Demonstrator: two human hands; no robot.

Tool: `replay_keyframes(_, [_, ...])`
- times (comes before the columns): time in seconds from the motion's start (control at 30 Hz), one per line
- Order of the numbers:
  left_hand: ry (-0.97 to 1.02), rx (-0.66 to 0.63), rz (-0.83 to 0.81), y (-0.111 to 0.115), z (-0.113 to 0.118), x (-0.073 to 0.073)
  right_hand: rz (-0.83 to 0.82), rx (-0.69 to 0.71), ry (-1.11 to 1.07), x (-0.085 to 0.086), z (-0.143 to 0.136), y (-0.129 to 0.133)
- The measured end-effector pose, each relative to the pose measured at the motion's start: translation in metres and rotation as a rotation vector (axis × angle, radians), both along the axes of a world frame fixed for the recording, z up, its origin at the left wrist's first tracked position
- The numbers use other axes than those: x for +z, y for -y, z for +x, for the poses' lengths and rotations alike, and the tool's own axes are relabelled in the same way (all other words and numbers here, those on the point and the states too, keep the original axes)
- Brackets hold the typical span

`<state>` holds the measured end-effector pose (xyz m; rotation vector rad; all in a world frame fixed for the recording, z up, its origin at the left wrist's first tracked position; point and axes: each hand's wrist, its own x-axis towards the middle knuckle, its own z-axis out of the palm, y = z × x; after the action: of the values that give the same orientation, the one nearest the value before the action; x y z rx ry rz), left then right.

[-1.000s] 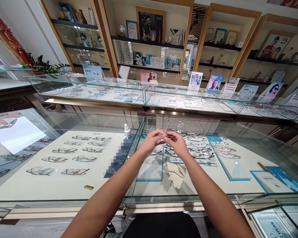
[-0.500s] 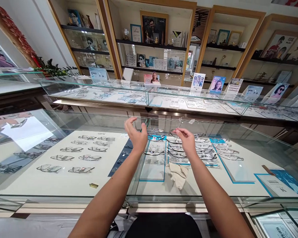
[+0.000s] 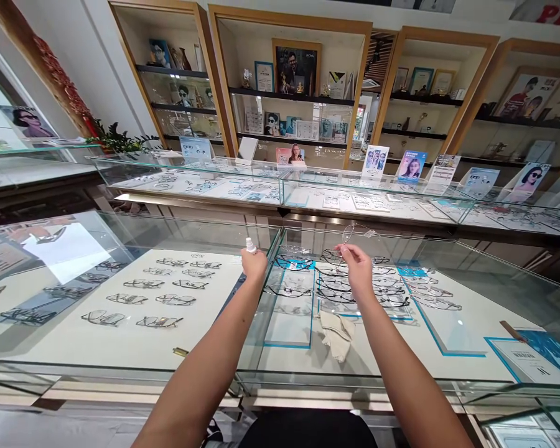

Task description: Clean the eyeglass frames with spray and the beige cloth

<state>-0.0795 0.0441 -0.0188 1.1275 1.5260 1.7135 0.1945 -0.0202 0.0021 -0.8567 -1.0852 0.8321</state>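
My left hand [image 3: 254, 264] is closed around a small white spray bottle [image 3: 249, 244], whose nozzle pokes up above the fingers. Between the fingertips of my right hand [image 3: 357, 266] is a pair of thin-rimmed eyeglasses [image 3: 349, 234], raised over the glass counter with a small white tag [image 3: 368, 234] on it. Below that hand lies a crumpled beige cloth [image 3: 336, 336]. Rows of dark-framed glasses [image 3: 364, 291] sit close under the right hand, and part of them is hidden by it.
More eyeglasses [image 3: 127, 299] stand in rows on the left of the glass display counter [image 3: 205, 339]. A small gold-coloured piece [image 3: 180, 352] lies near its front edge. Beyond is a second glass case [image 3: 308, 202] with upright advert cards [image 3: 376, 160]. Framed shelves [image 3: 289, 93] line the back wall.
My left hand had its fingers apart and now grips the spray bottle. The right hand still holds the glasses. The whole view has tilted up slightly.
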Motion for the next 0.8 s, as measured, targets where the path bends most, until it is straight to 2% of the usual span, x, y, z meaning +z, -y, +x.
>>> replay_keyframes(0.13, [0.073,-0.010,0.020,0.003,0.013,0.011,0.004,-0.026,0.029,0.003,0.000,0.001])
replay_keyframes(0.23, [0.101,-0.148,0.039,0.011,0.029,0.020,0.011,-0.024,0.041,0.004,0.000,0.001])
replay_keyframes(0.3, [0.135,-0.317,0.023,0.019,0.040,0.026,0.019,-0.006,0.052,0.003,0.000,0.002])
replay_keyframes(0.47, [0.398,-0.924,-0.085,0.040,0.057,0.037,0.027,0.048,0.104,0.000,-0.002,0.001])
replay_keyframes(0.53, [0.455,-1.058,-0.106,0.046,0.059,0.038,0.028,0.069,0.125,-0.001,-0.004,0.001])
replay_keyframes(0.6, [0.498,-1.125,-0.112,0.049,0.059,0.038,0.024,0.096,0.146,-0.001,-0.005,0.003])
replay_keyframes(0.8, [0.531,-1.217,-0.143,0.052,0.057,0.040,0.012,0.172,0.245,0.002,-0.012,0.009])
